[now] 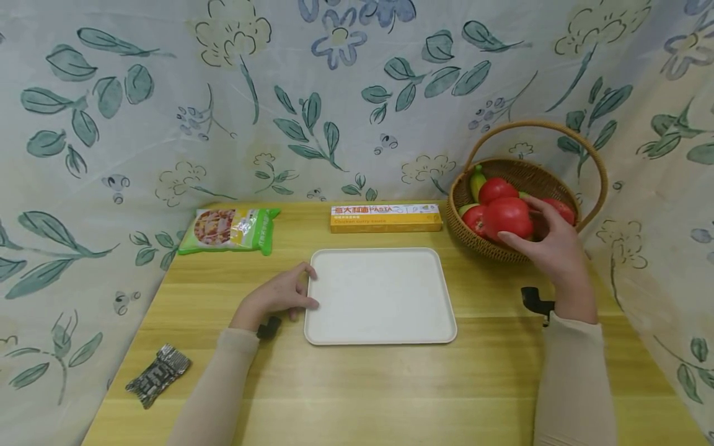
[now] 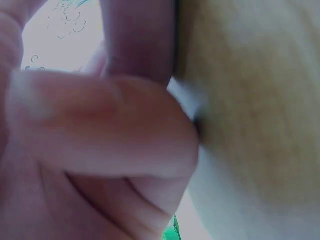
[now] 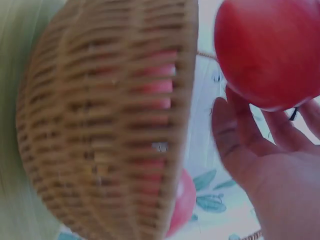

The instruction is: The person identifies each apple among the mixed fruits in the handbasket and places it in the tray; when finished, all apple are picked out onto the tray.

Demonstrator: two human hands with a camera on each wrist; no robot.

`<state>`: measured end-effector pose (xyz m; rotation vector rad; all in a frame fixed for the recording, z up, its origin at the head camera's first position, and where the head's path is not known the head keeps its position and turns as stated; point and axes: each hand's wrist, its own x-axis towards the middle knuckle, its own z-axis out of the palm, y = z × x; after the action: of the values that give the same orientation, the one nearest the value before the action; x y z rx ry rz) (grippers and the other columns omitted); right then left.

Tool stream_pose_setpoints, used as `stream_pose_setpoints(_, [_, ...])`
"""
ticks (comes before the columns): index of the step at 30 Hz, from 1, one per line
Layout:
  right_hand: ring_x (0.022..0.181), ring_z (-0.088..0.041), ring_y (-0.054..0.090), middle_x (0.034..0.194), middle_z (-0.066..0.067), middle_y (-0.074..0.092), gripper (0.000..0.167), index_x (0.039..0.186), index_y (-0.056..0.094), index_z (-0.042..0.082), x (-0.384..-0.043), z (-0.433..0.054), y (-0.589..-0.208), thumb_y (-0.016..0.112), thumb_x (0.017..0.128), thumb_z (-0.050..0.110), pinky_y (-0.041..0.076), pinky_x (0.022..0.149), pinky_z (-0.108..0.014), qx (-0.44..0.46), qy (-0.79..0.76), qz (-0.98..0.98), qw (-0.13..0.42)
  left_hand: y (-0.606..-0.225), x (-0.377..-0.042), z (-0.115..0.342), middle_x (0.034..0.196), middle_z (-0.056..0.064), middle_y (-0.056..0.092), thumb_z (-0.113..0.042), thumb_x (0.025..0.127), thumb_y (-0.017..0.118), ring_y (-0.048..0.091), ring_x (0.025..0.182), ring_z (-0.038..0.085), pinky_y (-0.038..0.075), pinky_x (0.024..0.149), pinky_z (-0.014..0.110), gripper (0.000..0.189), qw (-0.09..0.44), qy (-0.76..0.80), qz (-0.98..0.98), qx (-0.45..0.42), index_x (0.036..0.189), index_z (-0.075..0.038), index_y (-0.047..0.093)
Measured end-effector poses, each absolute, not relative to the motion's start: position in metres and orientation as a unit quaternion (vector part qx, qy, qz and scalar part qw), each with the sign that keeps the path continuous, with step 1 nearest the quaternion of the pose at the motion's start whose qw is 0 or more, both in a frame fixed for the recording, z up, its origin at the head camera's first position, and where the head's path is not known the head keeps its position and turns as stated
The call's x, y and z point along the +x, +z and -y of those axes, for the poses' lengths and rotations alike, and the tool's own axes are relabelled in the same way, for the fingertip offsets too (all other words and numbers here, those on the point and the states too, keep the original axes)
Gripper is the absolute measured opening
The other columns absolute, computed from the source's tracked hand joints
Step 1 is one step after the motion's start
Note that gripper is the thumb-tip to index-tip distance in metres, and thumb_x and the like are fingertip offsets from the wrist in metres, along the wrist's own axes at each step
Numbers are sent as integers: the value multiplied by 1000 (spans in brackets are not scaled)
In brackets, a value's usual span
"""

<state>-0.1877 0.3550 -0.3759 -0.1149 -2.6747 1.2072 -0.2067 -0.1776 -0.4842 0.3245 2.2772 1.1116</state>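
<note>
A large red tomato point(image 1: 507, 218) is held by my right hand point(image 1: 559, 248) over the front rim of a wicker basket point(image 1: 485, 246). In the right wrist view, the tomato point(image 3: 272, 52) is beyond the basket's rim, with the fingers around its underside. Other red fruits and a banana point(image 1: 476, 181) lie in the basket, partly hidden. My left hand point(image 1: 279, 292) grips the left edge of a white rectangular tray point(image 1: 382, 297), thumb and a finger at the rim. Curled fingers point(image 2: 110, 125) fill the left wrist view.
A yellow pasta box point(image 1: 386, 219) lies behind the tray. At the back left is a green food bag point(image 1: 230, 231). A small dark wrapped packet point(image 1: 158, 375) rests at the front left of the wooden table point(image 1: 390, 396). Floral cloth point(image 1: 346, 93) hangs behind and at both sides.
</note>
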Motion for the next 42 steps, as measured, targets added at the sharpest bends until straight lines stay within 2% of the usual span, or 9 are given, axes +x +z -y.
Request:
stream_pose_setpoints(3, [119, -9, 53, 153, -16, 51, 82, 162, 42, 32, -188, -347, -378, 85, 92, 30, 47, 89, -11, -15, 435, 892, 124, -484, -207, 178, 71, 5, 64, -27, 89, 87, 61, 51, 20, 47, 55, 29, 61, 290, 418, -852, 123, 134, -19, 47])
stream_pose_setpoints(5, [116, -3, 52, 152, -14, 50, 79, 160, 45, 30, -189, -338, -378, 84, 92, 23, 47, 86, -6, 5, 453, 882, 131, -484, -207, 178, 70, 5, 64, -27, 89, 87, 61, 51, 20, 47, 55, 29, 61, 291, 420, -851, 124, 134, -19, 47])
stream_pose_setpoints(9, [122, -6, 50, 154, -5, 48, 74, 157, 49, 24, -193, -315, -378, 84, 92, 18, 47, 87, -5, 39, 473, 873, 117, -485, -208, 180, 71, 6, 66, -26, 89, 87, 63, 53, 20, 48, 55, 29, 61, 296, 432, -843, 123, 135, -18, 47])
stream_pose_setpoints(12, [128, -14, 49, 153, -3, 49, 73, 155, 52, 23, -195, -293, -379, 86, 90, 21, 49, 93, -13, 61, 466, 877, 96, -485, -209, 182, 72, 6, 68, -25, 90, 86, 65, 54, 20, 48, 55, 28, 60, 301, 441, -837, 119, 136, -18, 47])
stream_pose_setpoints(16, [136, -29, 48, 152, -7, 50, 74, 153, 54, 22, -200, -262, -383, 88, 88, 24, 54, 105, -45, 100, 472, 873, 64, -486, -210, 183, 74, 5, 69, -26, 91, 85, 66, 55, 19, 48, 55, 28, 60, 303, 444, -835, 121, 137, -18, 46])
stream_pose_setpoints(18, [139, -35, 47, 153, -9, 50, 75, 152, 54, 20, -204, -246, -386, 90, 86, 26, 52, 108, -60, 115, 481, 868, 47, -486, -210, 183, 74, 5, 69, -25, 91, 85, 66, 55, 19, 49, 55, 28, 61, 302, 448, -832, 123, 137, -17, 46])
stream_pose_setpoints(20, [140, -38, 47, 152, -9, 50, 77, 151, 54, 20, -208, -230, -389, 91, 84, 29, 52, 107, -65, 123, 482, 867, 28, -487, -210, 182, 73, 5, 69, -24, 92, 85, 65, 54, 18, 49, 54, 28, 61, 303, 452, -830, 123, 138, -16, 45])
stream_pose_setpoints(27, [140, -35, 48, 150, -6, 49, 81, 148, 57, 27, -222, -177, -406, 95, 78, 38, 55, 105, -61, 140, 451, 881, -37, -487, -209, 182, 74, 5, 69, -21, 91, 85, 66, 54, 18, 49, 53, 27, 61, 307, 459, -825, 117, 138, -15, 45])
stream_pose_setpoints(42, [133, -34, 53, 144, -6, 50, 79, 149, 58, 24, -243, -96, -446, 92, 79, 37, 57, 103, -55, 166, 444, 873, -113, -489, -210, 182, 76, 6, 70, -28, 90, 87, 66, 55, 19, 50, 55, 27, 62, 317, 453, -829, 90, 137, -20, 46])
